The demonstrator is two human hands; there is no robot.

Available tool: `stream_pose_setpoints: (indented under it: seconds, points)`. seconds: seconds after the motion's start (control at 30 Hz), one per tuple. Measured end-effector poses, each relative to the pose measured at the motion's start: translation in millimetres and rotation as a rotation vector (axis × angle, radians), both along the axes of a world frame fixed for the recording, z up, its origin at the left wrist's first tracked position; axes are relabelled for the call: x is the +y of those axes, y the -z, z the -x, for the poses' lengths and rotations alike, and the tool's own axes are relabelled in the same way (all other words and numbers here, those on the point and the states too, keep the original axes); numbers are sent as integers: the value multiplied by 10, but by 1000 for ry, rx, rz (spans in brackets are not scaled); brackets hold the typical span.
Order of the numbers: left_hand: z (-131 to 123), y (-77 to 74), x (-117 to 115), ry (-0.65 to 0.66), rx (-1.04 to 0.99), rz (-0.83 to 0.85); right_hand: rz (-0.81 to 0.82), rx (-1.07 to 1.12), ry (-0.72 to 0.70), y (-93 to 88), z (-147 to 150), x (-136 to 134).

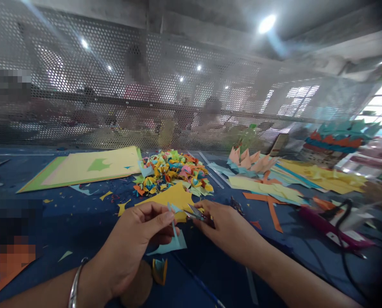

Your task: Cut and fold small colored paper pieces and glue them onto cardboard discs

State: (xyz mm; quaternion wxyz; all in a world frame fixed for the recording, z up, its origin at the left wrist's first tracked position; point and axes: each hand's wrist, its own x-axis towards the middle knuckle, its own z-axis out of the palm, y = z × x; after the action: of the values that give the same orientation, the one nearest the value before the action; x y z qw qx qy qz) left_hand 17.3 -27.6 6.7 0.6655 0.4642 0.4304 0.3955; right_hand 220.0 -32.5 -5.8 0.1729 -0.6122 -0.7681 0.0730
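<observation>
My left hand (146,239) pinches a narrow light blue paper strip (173,222) between thumb and fingers. Close on its right, my right hand (219,220) is closed around a small pair of scissors (195,214), whose blades point left toward the strip. A yellow paper sheet (168,196) lies on the table behind both hands. Under the left fingers is a light blue paper piece (173,244). A small folded yellow and blue paper piece (160,271) rests below the left hand, beside a round brown object (137,284) partly hidden by the wrist.
Behind the hands is a heap of colourful small paper pieces (174,169). Stacked paper sheets (91,164) lie left; pointed peach paper shapes (248,160) and orange strips (272,211) lie right. A purple glue gun-like tool (335,231) with a black cable lies right. A perforated metal screen (114,98) stands behind.
</observation>
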Motion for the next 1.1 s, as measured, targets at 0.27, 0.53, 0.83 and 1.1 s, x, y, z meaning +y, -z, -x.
stream_pose_setpoints:
  seconds: [0.27, 0.53, 0.83, 1.1]
  points:
    - [-10, 46, 7, -1, -33, 15, -393, -255, -23, -19, 83, -189]
    - [-47, 68, 24, 9, -106, 50, -579, -42, -579, -51, 244, -320]
    - [-68, 38, -52, 113, 49, -15, -307, 406, -432, -62, 235, -248]
    - [-57, 79, -38, 195, 122, -105, -188, 567, -406, -60, 231, -199]
